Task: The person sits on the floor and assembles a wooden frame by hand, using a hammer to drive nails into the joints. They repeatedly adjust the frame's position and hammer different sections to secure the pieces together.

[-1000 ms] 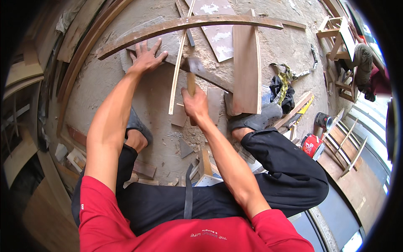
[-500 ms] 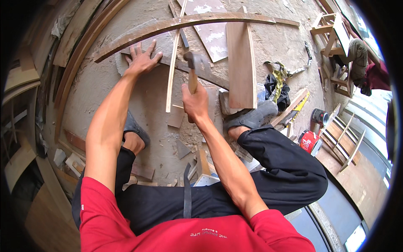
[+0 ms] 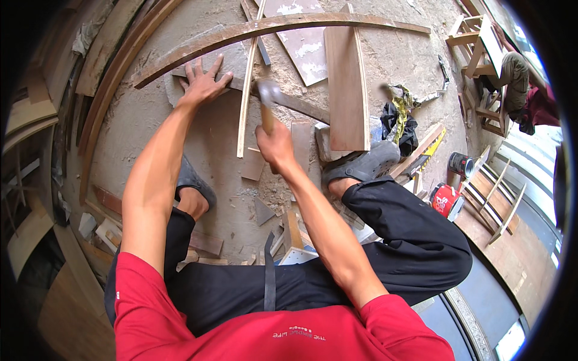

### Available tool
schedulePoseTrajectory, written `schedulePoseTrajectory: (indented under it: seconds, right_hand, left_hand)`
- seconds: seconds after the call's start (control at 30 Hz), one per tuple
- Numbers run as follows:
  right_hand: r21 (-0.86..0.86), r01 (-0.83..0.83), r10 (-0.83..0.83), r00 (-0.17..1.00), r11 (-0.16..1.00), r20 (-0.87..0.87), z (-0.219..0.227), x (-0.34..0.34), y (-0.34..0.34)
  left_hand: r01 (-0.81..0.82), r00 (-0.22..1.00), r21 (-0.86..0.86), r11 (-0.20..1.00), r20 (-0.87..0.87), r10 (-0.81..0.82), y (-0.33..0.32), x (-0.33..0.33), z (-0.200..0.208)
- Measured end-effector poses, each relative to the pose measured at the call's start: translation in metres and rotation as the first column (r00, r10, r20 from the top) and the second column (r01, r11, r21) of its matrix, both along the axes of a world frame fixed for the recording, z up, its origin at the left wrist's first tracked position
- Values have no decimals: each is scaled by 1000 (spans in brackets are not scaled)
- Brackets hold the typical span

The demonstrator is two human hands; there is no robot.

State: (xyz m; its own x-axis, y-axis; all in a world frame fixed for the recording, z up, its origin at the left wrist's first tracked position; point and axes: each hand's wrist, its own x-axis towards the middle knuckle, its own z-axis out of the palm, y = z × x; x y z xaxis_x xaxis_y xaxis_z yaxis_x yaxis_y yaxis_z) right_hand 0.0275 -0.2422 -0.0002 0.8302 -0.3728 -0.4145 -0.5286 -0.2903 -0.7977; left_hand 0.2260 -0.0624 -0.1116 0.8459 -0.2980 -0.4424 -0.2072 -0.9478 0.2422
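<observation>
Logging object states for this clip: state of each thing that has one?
Left hand: open, fingers spread over dark wood strip
Right hand: closed around hammer handle
Hammer: gripped, head blurred
Dark wood strip: partly covered
Black plastic: crumpled
Grey right shoe: worn
Red can: lid state unclear

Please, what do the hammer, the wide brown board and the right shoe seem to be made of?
Hammer: head likely metal, grey and shiny though blurred; handle probably bare wood, tan and dull.
Wide brown board: wood, perhaps plywood, apparently unpainted; brown streaked face, pale edge.
Right shoe: perhaps rubber or foam; grey, matte, moulded-looking.
</observation>
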Motion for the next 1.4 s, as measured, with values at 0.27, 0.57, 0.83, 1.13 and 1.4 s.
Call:
schedulePoseTrajectory:
  seconds: [0.27, 0.57, 0.83, 1.13, 1.4]
  right_hand:
    - [84, 102, -107, 992, 991, 61, 31, 1, -2]
    - [20, 59, -61, 990, 998, 127, 31, 8, -16]
    - [13, -81, 82, 995, 997, -49, 13, 15, -15]
    - [95, -81, 95, 983, 992, -158, -4, 7, -20]
    - [-6, -55, 55, 998, 998, 20, -9, 9, -18]
  left_hand:
    - [-115, 990, 21, 993, -79, 116, -22, -16, 58]
    - [-48, 999, -2, 999, 5, 48, -10, -11, 29]
    - [-83, 996, -27, 996, -36, 82, -1, -3, 7]
    - [60, 998, 27, 998, 24, -60, 6, 4, -11]
    - [-1, 1000, 7, 1000, 14, 1, -6, 3, -6]
